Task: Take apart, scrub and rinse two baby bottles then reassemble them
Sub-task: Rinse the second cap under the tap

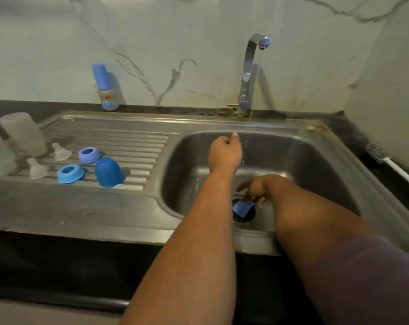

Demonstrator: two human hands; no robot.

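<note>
A: Where are the hands?

B: Both are over the sink (316,146). The left hand (225,152) is raised near the thin water stream from the tap (248,66), with the fingers curled into a fist and nothing visible inside. The right hand (257,190) is low, by the drain (243,216), and its fingers pinch a blue cap (243,208) that is tilted over the drain.

A: And the other bottle parts?

B: They are on the drainboard (119,137), left of the basin. Two clear bottles (22,134) stand upside down at the far left edge. Near them are two clear teats (60,151), then two blue rings (89,155), one paler than the other. A dark blue cap (108,172) stands with its mouth down just beside the rings.

A: Anything else around?

B: A small bottle with a blue cap (106,89) leans against the marble wall (175,43), behind the drainboard. A brush (384,158) with a white handle lies on the dark counter (368,137), to the right of the sink, well apart from the hands.

A: Does something block the view?

B: The left forearm crosses the near rim of the basin, and the right hand hides the top of the cap it holds.
</note>
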